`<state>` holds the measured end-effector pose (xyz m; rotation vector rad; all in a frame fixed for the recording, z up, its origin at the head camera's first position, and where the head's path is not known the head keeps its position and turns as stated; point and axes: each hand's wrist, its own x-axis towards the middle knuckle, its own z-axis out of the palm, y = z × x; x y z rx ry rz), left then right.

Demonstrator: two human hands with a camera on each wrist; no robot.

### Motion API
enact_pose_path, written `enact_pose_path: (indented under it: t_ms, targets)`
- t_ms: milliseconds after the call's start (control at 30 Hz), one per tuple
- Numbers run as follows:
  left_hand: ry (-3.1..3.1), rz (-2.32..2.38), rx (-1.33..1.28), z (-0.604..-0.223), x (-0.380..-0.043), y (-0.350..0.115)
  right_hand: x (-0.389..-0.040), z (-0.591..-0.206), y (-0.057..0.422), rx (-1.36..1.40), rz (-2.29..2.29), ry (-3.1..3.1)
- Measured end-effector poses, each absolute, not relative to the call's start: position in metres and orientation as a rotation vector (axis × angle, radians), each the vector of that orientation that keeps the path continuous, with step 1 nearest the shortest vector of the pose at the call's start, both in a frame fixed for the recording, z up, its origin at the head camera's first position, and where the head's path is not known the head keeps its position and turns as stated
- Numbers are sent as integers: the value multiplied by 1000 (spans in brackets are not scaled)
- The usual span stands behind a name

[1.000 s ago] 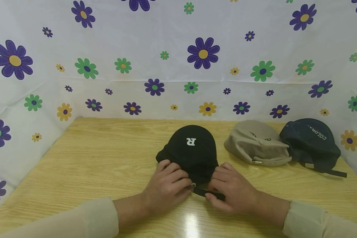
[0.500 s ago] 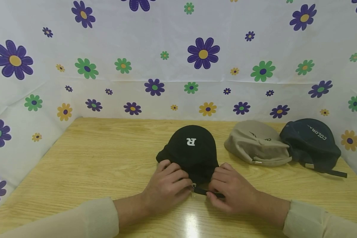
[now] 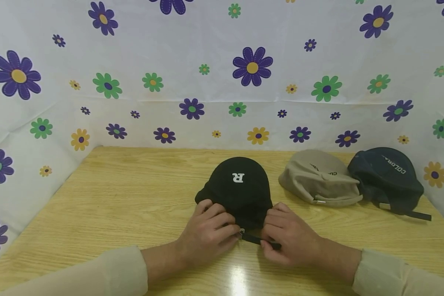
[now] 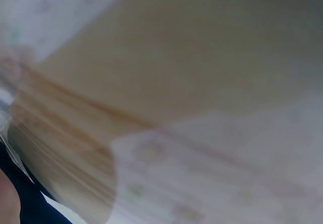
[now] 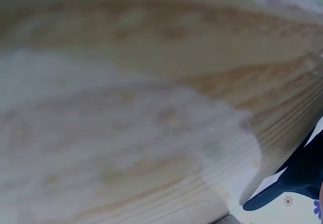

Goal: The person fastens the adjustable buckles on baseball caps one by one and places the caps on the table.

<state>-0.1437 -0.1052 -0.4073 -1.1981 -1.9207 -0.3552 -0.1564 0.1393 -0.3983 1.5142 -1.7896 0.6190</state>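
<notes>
In the head view a black cap point(image 3: 240, 197) with a white letter R stands on the wooden table, its back edge toward me. My left hand point(image 3: 209, 230) grips the left part of that edge, close to a small metal buckle point(image 3: 241, 232). On the other side my right hand point(image 3: 290, 234) grips the right part of the edge, its thumb against the black strap point(image 3: 253, 239) that runs out of the buckle. Both palms are hidden. Dark cap cloth point(image 4: 30, 183) fills a corner of the left wrist view, and a dark strap end point(image 5: 265, 196) shows in the right wrist view.
A beige cap point(image 3: 318, 181) and a navy cap point(image 3: 388, 181) sit side by side at the back right of the table point(image 3: 133, 185). The navy one's strap point(image 3: 418, 215) sticks out to the right. A flowered white cloth point(image 3: 207, 41) hangs behind and along both sides.
My right thumb has slid a little to the right along the strap. The left hand stays in place on the cap, which sits almost where it was.
</notes>
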Motion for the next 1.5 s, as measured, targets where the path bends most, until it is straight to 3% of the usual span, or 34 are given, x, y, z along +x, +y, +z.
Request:
enact_pose_path:
  t_ms: [567, 1500]
  targets:
    - [-1861, -371, -1198, -408, -145, -103, -156, -394, 139, 1536, 655, -1721]
    - [-1770, -360, -1200, -408, -146, -96, -147, -401, 138, 1277, 585, -2170]
